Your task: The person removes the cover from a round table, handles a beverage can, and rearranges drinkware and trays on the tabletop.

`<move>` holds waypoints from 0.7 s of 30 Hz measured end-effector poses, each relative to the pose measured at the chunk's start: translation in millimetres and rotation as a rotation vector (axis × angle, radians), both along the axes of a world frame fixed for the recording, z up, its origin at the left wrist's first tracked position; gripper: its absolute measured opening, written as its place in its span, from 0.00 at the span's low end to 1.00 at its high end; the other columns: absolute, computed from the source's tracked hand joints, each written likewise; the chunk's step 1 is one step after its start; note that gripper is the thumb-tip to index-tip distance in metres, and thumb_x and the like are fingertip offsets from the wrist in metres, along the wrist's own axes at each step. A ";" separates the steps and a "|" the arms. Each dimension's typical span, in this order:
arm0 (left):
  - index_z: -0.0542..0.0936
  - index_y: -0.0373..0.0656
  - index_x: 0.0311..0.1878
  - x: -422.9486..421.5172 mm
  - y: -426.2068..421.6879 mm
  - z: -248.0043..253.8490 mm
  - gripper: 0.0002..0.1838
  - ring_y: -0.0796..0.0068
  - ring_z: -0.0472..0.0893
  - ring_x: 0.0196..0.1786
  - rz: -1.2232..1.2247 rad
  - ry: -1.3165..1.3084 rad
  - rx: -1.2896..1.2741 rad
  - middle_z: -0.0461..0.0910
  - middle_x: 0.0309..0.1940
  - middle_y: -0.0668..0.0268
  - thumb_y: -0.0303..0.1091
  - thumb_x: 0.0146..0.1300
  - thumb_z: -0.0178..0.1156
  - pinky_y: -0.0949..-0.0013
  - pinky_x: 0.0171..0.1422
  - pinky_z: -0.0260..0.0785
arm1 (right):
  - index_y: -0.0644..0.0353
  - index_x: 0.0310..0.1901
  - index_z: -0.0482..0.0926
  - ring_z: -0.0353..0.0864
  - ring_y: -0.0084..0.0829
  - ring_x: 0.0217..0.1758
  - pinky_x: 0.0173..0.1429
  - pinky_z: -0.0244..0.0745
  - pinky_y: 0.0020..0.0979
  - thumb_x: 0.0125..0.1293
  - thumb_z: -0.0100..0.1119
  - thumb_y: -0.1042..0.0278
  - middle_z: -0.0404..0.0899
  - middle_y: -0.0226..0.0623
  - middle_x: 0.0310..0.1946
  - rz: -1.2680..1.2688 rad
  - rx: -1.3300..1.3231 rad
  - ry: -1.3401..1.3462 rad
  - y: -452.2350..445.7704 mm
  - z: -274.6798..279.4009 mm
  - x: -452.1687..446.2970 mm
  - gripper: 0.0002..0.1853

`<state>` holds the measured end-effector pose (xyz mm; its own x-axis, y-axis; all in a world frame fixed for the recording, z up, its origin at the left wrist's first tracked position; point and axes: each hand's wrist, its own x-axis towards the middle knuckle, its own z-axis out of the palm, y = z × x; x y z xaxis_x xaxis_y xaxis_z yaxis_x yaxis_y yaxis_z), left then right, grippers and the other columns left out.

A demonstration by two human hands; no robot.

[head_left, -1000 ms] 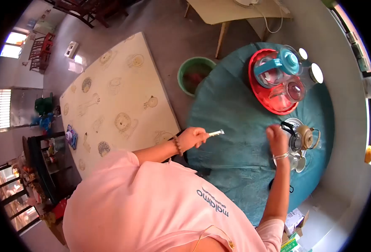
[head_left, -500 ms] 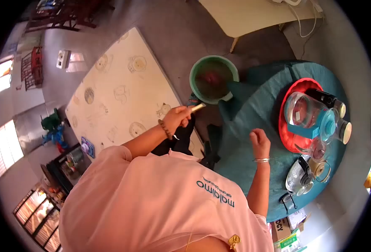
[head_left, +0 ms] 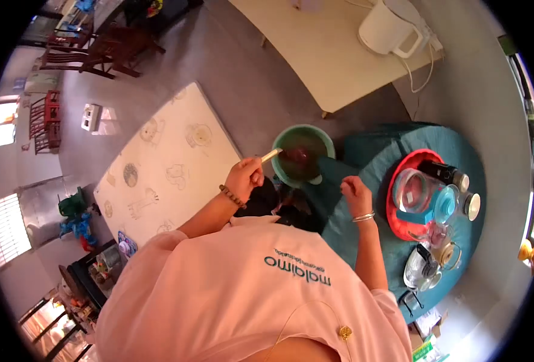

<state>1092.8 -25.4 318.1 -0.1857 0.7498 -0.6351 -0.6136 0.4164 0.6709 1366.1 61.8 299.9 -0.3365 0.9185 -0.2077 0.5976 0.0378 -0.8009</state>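
Observation:
My left hand (head_left: 246, 178), a beaded bracelet at its wrist, is closed around a short pale stick (head_left: 271, 155). The stick's far end points at the left rim of a green basin (head_left: 323, 134); I cannot tell whether it touches. Dark liquid fills the basin, with a reddish thing (head_left: 299, 155) in it. My right hand (head_left: 356, 192), with a silver bangle, has its fingers curled in and shows nothing held. It is above the edge of a dark green tablecloth (head_left: 345, 232), near a red scalloped tray (head_left: 398, 224).
The tray bears a clear jug with a blue lid (head_left: 443, 204) and dark bottles. Glassware (head_left: 416, 268) and eyeglasses (head_left: 410, 301) lie nearer me. A white board with drawings (head_left: 164, 163) is at left. A white kettle (head_left: 387, 27) stands on a pale table (head_left: 303, 42).
The view has tilted farther forward, bringing the white kettle into sight. My left hand has moved the stick's end to the basin's rim. My right hand stays curled over the cloth.

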 end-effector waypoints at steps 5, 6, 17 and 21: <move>0.66 0.43 0.18 -35.3 16.6 19.0 0.13 0.77 0.64 0.18 0.189 -0.240 0.096 0.61 0.11 0.71 0.37 0.56 0.49 0.74 0.25 0.57 | 0.62 0.32 0.72 0.74 0.32 0.26 0.30 0.67 0.26 0.51 0.52 0.72 0.74 0.43 0.24 0.152 -0.121 0.200 -4.6 7.1 -59.3 0.06; 0.67 0.44 0.18 -46.3 25.8 20.7 0.13 0.77 0.64 0.18 0.228 -0.303 0.118 0.61 0.11 0.71 0.37 0.56 0.49 0.74 0.25 0.57 | 0.62 0.33 0.72 0.74 0.32 0.27 0.30 0.67 0.27 0.52 0.52 0.71 0.74 0.42 0.25 0.151 -0.169 0.179 -1.8 15.8 -72.6 0.07; 0.67 0.45 0.21 -222.5 143.0 -23.3 0.11 0.74 0.65 0.21 0.117 -0.575 0.047 0.63 0.13 0.69 0.37 0.55 0.50 0.71 0.28 0.61 | 0.61 0.33 0.72 0.75 0.34 0.28 0.32 0.69 0.28 0.52 0.52 0.68 0.75 0.41 0.25 0.017 -0.248 -0.035 66.8 -5.4 -223.1 0.08; 0.68 0.44 0.23 -289.1 177.1 -25.3 0.11 0.75 0.65 0.22 0.005 -0.511 -0.022 0.63 0.14 0.71 0.39 0.57 0.48 0.72 0.30 0.60 | 0.61 0.34 0.72 0.75 0.37 0.30 0.33 0.68 0.30 0.51 0.53 0.68 0.74 0.42 0.27 -0.066 -0.291 -0.016 73.6 5.2 -276.9 0.09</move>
